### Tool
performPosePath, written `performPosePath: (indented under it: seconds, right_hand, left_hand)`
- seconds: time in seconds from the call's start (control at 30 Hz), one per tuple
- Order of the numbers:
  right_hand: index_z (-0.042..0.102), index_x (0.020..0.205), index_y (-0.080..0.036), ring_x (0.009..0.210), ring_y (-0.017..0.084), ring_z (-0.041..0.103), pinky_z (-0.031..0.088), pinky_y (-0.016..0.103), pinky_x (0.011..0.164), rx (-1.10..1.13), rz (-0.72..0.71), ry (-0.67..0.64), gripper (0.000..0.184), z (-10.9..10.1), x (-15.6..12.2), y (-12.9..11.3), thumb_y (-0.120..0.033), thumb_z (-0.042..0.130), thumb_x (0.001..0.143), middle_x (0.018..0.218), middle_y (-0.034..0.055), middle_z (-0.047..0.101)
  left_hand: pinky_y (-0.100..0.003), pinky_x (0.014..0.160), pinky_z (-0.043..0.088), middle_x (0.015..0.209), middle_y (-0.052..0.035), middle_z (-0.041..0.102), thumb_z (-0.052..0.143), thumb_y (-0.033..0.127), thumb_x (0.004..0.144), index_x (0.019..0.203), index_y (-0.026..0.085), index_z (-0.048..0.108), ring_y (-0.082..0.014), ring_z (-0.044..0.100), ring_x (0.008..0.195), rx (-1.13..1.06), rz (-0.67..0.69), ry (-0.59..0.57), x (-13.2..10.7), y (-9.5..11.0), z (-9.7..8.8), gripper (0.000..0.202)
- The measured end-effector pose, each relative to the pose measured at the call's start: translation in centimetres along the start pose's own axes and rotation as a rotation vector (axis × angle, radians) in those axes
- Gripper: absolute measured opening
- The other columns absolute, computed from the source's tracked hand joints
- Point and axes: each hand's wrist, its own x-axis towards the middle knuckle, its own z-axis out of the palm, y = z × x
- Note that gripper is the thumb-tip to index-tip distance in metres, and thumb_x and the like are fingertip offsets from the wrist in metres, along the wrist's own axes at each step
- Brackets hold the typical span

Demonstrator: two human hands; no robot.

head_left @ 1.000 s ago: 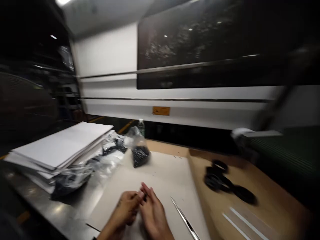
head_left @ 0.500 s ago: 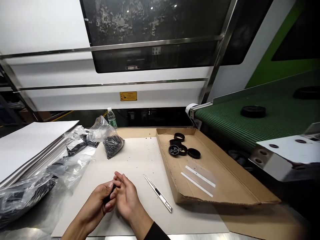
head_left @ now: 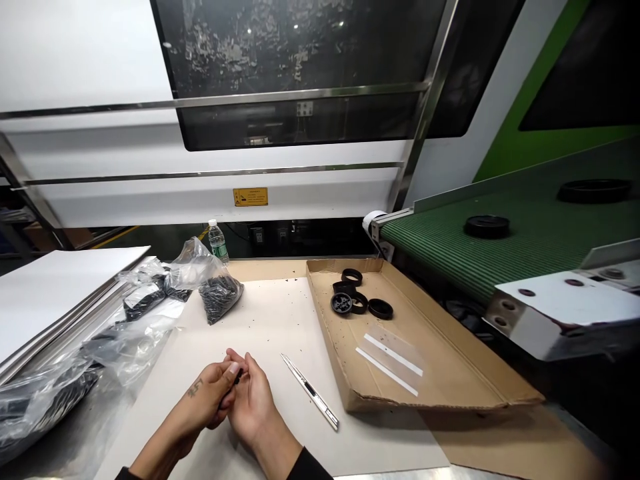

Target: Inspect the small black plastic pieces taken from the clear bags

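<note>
My left hand and my right hand are pressed together low on a white sheet. Between their fingertips sits a small black part, pinched by both. A slim utility knife lies on the sheet just right of my right hand. Farther back on the sheet lies a clear bag of small black parts.
A shallow cardboard tray at the right holds several black round caps and a clear strip. A green conveyor belt carries more black caps. White boards and plastic bags lie at the left. A water bottle stands behind.
The view swung right and steadied, then shifted slightly. My hands stay together on the small black part, with the fingers closing a bit more round it.
</note>
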Motion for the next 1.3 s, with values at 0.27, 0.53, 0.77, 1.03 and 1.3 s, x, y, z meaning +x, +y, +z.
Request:
performPosePath:
  seconds: [0.27, 0.53, 0.77, 1.03, 1.3]
  right_hand:
    - [0.062, 0.104, -0.008, 0.072, 0.017, 0.063, 0.049, 0.025, 0.061, 0.020, 0.005, 0.036, 0.036, 0.1, 0.0, 0.0, -0.038, 0.047, 0.091, 0.084, 0.0084, 0.066]
    - [0.061, 0.103, -0.010, 0.051, 0.013, 0.054, 0.042, 0.023, 0.047, 0.041, 0.014, 0.033, 0.033, 0.2, -0.1, 0.0, -0.037, 0.047, 0.092, 0.075, 0.0064, 0.063]
    - [0.064, 0.089, -0.008, 0.071, 0.016, 0.059, 0.049, 0.027, 0.069, 0.114, -0.059, 0.000, 0.027, -0.1, 0.0, 0.1, -0.031, 0.051, 0.091, 0.079, 0.0089, 0.062]
    - [0.066, 0.093, -0.005, 0.073, 0.016, 0.059, 0.048, 0.024, 0.068, 0.060, -0.076, -0.014, 0.016, -0.2, 0.1, 0.2, -0.015, 0.053, 0.088, 0.079, 0.0093, 0.062]
    - [0.065, 0.093, -0.008, 0.071, 0.015, 0.059, 0.049, 0.025, 0.068, 0.040, -0.027, -0.028, 0.021, 0.3, -0.4, 0.5, -0.027, 0.057, 0.089, 0.079, 0.0072, 0.062]
  left_hand:
    - [-0.023, 0.041, 0.010, 0.051, 0.0085, 0.040, 0.050, 0.062, 0.080, 0.107, 0.015, 0.052, -0.0054, 0.027, 0.038, -0.008, -0.005, 0.031, 0.1, -0.6, -0.4, 0.053]
    - [-0.023, 0.047, 0.013, 0.061, 0.0058, 0.045, 0.056, 0.046, 0.084, 0.109, 0.016, 0.051, -0.0055, 0.030, 0.046, -0.116, 0.008, 0.048, -0.6, -1.1, -1.3, 0.039]
    - [-0.024, 0.043, 0.009, 0.054, 0.0057, 0.045, 0.058, 0.048, 0.083, 0.073, 0.017, 0.050, -0.0022, 0.024, 0.038, -0.217, 0.017, 0.044, -2.4, -3.4, -2.4, 0.033]
    - [-0.024, 0.045, 0.015, 0.065, 0.0040, 0.046, 0.066, 0.043, 0.077, 0.093, 0.015, 0.060, -0.0037, 0.029, 0.045, -0.406, -0.001, 0.057, -3.1, -3.3, -2.5, 0.033]
    - [-0.022, 0.039, 0.006, 0.051, 0.0094, 0.035, 0.051, 0.059, 0.082, 0.100, 0.014, 0.058, -0.0029, 0.020, 0.036, -0.203, 0.026, 0.033, -1.7, -2.1, -1.2, 0.048]
